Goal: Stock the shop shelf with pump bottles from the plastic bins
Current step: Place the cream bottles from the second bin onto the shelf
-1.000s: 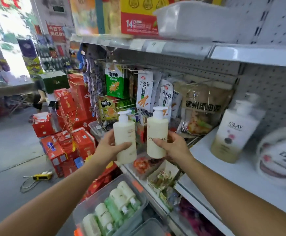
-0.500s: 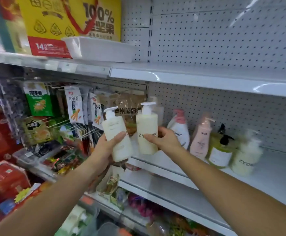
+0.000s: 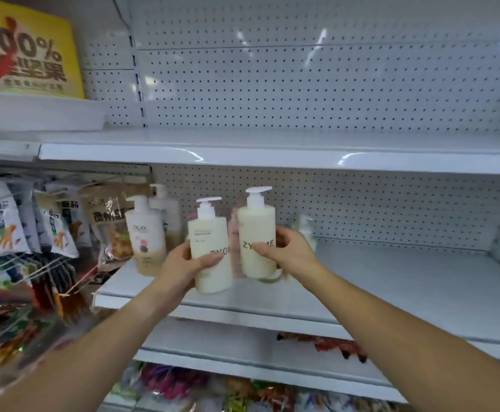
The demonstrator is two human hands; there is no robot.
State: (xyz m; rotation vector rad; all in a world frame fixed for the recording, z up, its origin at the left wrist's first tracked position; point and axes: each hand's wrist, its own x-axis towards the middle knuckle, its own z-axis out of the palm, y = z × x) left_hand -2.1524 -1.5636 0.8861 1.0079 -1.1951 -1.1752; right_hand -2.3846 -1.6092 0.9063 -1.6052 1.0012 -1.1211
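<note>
A person holds two cream pump bottles upright over the white middle shelf [image 3: 406, 286], near the centre of the view. The left hand [image 3: 183, 267] grips the left ZYOME bottle [image 3: 208, 233], thumb curled across its front and fingers wrapped behind. At three o'clock from it, just beside it, stands the right ZYOME bottle [image 3: 256, 221], slightly higher; the right hand [image 3: 291, 252] clamps it from the three o'clock side, thumb pressed on the label. It is unclear whether either base touches the shelf board. A blurred pinkish bottle [image 3: 234, 233] shows in the gap between the two. At nine o'clock from the left bottle an Olay pump bottle [image 3: 146, 236] stands on the shelf, with another pale pump bottle [image 3: 165, 208] behind it. At three o'clock from the right hand a small pale bottle [image 3: 305, 227] stands against the pegboard [image 3: 332, 90]. Hanging snack packets [image 3: 4, 221] fill the nine o'clock edge, and a yellow sign [image 3: 25, 55] sits at ten o'clock.
</note>
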